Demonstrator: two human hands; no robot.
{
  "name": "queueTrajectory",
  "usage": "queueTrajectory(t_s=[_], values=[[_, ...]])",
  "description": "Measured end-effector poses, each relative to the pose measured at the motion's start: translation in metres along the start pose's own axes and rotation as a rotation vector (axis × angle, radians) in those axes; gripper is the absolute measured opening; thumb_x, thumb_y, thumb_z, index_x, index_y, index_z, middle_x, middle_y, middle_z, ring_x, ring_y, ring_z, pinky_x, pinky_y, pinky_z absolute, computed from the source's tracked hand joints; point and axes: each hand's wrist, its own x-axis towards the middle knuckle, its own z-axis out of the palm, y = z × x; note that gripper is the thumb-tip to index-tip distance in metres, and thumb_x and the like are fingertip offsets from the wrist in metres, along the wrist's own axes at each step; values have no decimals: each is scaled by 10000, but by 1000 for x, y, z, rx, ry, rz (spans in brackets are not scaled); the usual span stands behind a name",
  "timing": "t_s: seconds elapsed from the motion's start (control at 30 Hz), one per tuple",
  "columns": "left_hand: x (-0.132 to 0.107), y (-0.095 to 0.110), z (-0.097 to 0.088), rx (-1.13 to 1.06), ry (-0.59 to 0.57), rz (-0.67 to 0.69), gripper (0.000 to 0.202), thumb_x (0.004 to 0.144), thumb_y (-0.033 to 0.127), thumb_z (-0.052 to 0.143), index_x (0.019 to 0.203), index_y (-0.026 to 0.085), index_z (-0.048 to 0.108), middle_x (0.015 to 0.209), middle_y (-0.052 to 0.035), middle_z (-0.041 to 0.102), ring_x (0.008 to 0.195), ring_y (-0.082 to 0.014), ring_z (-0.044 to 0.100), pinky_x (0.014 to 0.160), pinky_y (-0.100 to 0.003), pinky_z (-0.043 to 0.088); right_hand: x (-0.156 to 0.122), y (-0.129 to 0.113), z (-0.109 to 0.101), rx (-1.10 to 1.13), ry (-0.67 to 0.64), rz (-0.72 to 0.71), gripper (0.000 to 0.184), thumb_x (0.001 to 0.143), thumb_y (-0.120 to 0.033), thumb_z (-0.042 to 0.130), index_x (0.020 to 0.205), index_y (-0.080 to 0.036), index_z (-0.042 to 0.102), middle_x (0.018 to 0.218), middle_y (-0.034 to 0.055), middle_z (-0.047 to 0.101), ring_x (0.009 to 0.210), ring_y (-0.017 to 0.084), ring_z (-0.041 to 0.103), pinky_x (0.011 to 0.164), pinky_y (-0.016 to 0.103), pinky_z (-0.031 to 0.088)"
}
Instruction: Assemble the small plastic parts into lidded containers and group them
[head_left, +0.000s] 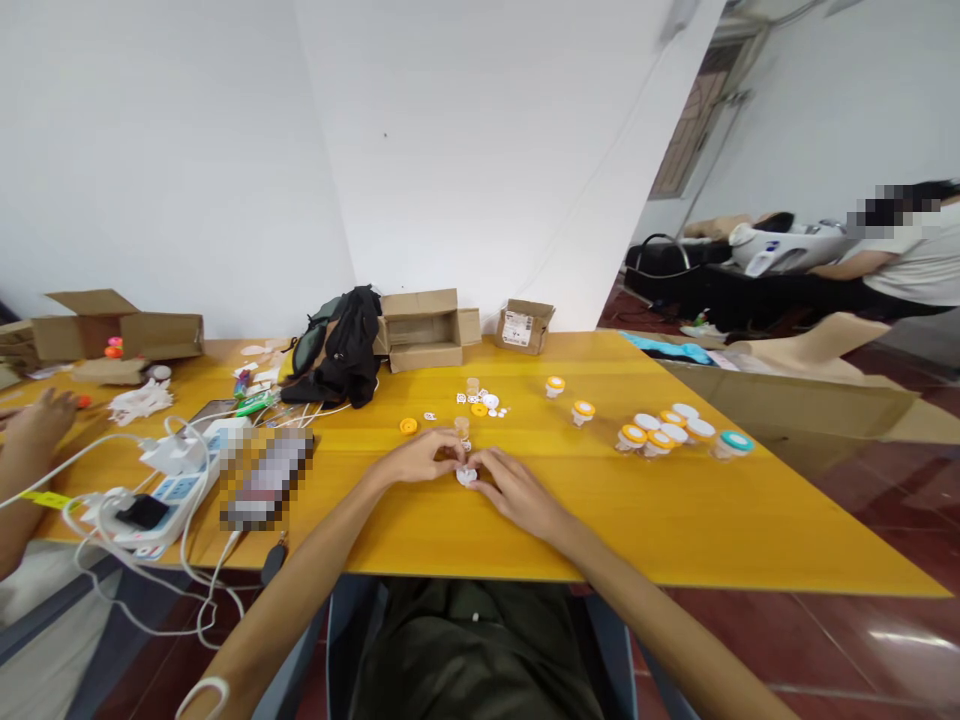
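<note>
Near the middle of the table, my left hand (pixel 427 457) and my right hand (pixel 517 492) meet over a small white plastic piece (pixel 466 477). Thumbs and fingertips of both hands are curled in and pinch it; its exact shape is partly covered. Just beyond my fingers stands a small clear cup (pixel 461 427). An orange ring-shaped lid (pixel 408 426) lies to the left of it. Farther back are another clear cup (pixel 472 386), an orange piece (pixel 478 409), a white disc (pixel 490 401) and several small white parts.
Several lidded clear jars (pixel 657 440) cluster on the right, with a teal-lidded one (pixel 735 443) at the end. A phone (pixel 270 478), a power strip (pixel 180 490) and cables lie left. Open cardboard boxes (pixel 424 355) and a black bag (pixel 349 345) line the wall. A co-worker's hand (pixel 45 425) is far left.
</note>
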Motion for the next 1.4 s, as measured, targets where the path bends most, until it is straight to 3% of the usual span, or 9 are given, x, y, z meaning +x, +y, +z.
queueTrajectory(t_s=[0.27,0.43,0.73,1.13,1.23,1.4], values=[[-11,-12,-32,102,287,-176,133,835,215,536,805,168,656,784,-18,672,727,-142,564,740,-260,450,3,0,0,-120,-19,-66,159,939,-180,471,1019,-254,587,1028,81,669,957,246,621,880,409,510],[-22,-22,-42,221,265,-244,124,818,213,535,809,189,657,716,-3,642,661,-141,552,667,-249,437,3,3,2,-122,-11,-78,159,953,-199,456,1042,-256,574,1064,81,672,992,249,627,903,420,515],[-24,-21,-36,474,161,-122,59,773,168,615,778,195,667,867,-38,655,927,-202,592,946,-333,437,1,4,1,-130,25,-55,133,928,-220,524,1053,-253,554,1046,64,669,989,230,637,900,389,524],[-21,-27,-31,598,152,-78,184,793,82,543,705,189,663,745,-35,664,864,-192,603,899,-320,425,12,5,2,-50,-34,-51,133,911,-189,523,1024,-251,557,1017,55,659,978,212,622,894,360,510],[-20,-26,-29,577,180,-82,182,791,81,537,708,190,658,741,-34,671,851,-189,609,869,-305,434,18,4,2,-51,-51,-64,129,901,-188,537,1010,-251,563,1018,51,662,984,209,625,895,358,508],[-15,-16,-23,348,197,-84,150,810,131,538,772,189,671,786,-23,703,775,-154,623,752,-248,450,18,6,2,-27,-31,-37,135,880,-220,596,1009,-252,571,1025,47,671,990,214,634,906,365,505]])
